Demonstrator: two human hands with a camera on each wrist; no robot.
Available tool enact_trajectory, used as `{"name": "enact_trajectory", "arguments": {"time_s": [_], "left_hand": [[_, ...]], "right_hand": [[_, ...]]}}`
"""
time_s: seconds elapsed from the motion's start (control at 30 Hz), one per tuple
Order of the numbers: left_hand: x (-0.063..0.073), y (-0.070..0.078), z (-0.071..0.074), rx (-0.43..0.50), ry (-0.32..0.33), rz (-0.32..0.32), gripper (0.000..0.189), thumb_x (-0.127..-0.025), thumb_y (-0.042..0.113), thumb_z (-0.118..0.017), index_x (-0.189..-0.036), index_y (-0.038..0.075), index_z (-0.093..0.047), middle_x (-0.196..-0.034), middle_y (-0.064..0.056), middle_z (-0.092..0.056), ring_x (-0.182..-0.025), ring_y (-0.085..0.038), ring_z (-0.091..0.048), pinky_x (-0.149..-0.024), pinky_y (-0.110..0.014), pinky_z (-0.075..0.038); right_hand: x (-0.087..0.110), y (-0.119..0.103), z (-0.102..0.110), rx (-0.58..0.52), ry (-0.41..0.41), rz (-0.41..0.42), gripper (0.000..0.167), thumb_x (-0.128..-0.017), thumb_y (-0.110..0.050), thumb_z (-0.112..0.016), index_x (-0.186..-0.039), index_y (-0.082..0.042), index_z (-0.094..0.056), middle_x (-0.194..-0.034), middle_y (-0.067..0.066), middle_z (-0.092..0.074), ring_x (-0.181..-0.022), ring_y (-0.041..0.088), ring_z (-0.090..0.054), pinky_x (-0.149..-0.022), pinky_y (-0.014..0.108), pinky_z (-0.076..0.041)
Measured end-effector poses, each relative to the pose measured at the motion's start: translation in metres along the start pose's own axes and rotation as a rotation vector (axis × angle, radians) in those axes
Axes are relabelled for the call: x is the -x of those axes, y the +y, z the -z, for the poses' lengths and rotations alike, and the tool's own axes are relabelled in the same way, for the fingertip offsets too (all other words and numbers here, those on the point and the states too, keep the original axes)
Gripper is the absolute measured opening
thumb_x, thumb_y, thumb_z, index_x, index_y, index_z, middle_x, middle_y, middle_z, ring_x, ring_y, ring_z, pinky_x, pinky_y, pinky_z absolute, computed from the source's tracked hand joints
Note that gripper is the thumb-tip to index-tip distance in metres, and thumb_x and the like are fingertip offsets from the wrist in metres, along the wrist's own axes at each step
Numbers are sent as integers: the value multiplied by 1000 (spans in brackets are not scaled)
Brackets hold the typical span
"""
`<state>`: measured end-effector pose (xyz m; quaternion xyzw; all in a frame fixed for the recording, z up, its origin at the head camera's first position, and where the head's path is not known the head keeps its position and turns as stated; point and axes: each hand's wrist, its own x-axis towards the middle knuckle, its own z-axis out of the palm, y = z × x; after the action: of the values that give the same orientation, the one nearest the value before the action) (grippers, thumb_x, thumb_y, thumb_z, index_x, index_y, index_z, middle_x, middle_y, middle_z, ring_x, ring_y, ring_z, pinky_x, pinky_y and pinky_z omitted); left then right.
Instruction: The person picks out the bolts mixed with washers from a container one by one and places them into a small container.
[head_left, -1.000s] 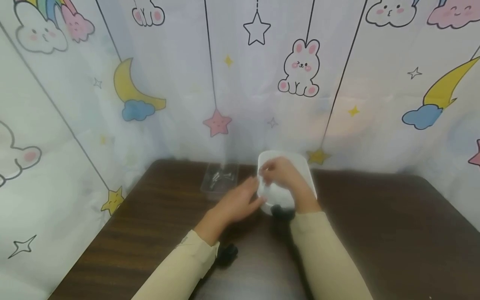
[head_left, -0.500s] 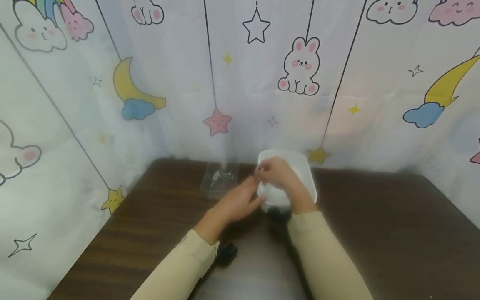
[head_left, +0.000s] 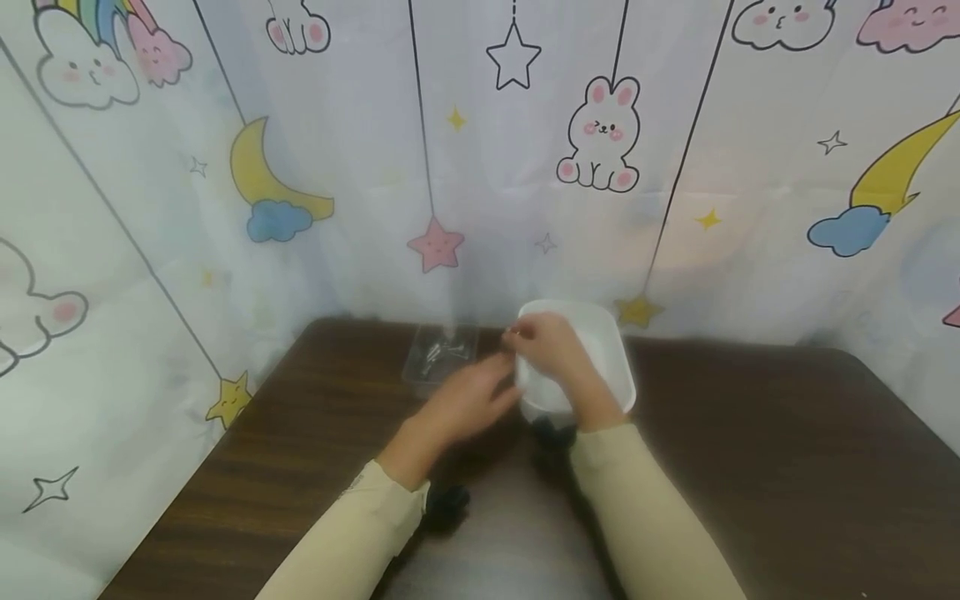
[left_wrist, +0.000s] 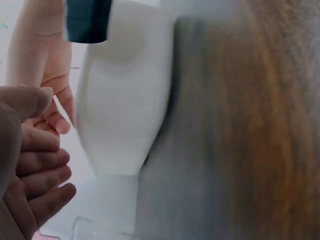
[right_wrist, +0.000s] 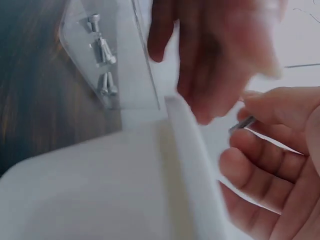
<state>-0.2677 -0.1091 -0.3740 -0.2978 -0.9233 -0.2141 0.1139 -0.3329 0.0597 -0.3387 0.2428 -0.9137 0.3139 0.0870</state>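
In the right wrist view, the thumb and forefinger of my right hand [right_wrist: 280, 145] pinch a small grey metal screw [right_wrist: 242, 124], partly hidden by the fingers. In the head view, the right hand is above the left rim of a white plastic container [head_left: 611, 354]. My left hand [head_left: 465, 400] is just left of it, its fingertips close to the right fingers. Its fingers look loosely bent in the left wrist view, with nothing visible in them. Behind the left hand stands a clear plastic box [head_left: 420, 367] with several metal screws [right_wrist: 103, 52] lying inside.
The dark brown wooden table [head_left: 750, 467] runs on both sides of the arms. A white curtain [head_left: 360, 150] printed with stars and rabbits hangs along its far edge. Black wrist devices [head_left: 446, 508] sit beneath the sleeves.
My right hand has moved left, from over the white container to its left rim. The left hand has shifted slightly left. The containers stay in place.
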Motion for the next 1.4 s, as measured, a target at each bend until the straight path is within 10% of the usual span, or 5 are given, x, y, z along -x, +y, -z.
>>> {"name": "enact_trajectory", "arguments": {"time_s": [0.27, 0.5, 0.9, 1.4], "left_hand": [[12, -22, 19, -81, 390, -240, 27, -89, 15, -68, -112, 1, -71, -110, -14, -74, -101, -29, -71, -91, -42, -57], [27, -52, 38, -94, 521, -148, 27, -86, 11, -70, -110, 0, -71, -108, -15, -74, -99, -31, -71, -90, -42, -57], [49, -92, 43, 56, 133, 297, 59, -96, 40, -60, -144, 7, -49, -152, -13, -45, -138, -35, -43, -116, -51, -34], [54, -106, 36, 96, 41, 338, 68, -95, 42, -62, -148, 6, -42, -158, -10, -35, -141, -37, -39, -116, -53, -32]], "right_hand": [[-2, -10, -8, -8, 147, 37, 18, -90, -23, -70, -89, -6, -77, -86, 9, -75, -80, 26, -67, -78, 40, -57], [-3, -20, -23, 18, 96, 80, 15, -91, -19, -68, -93, -7, -77, -89, 8, -76, -79, 22, -69, -78, 37, -59], [-1, -35, -60, 122, 57, 270, 9, -88, -15, -71, -95, -12, -75, -90, 2, -75, -81, 17, -69, -78, 32, -59], [4, -47, -82, 190, -71, 308, 8, -90, -14, -69, -95, -12, -74, -89, 4, -74, -81, 20, -69, -76, 33, -59]]}}
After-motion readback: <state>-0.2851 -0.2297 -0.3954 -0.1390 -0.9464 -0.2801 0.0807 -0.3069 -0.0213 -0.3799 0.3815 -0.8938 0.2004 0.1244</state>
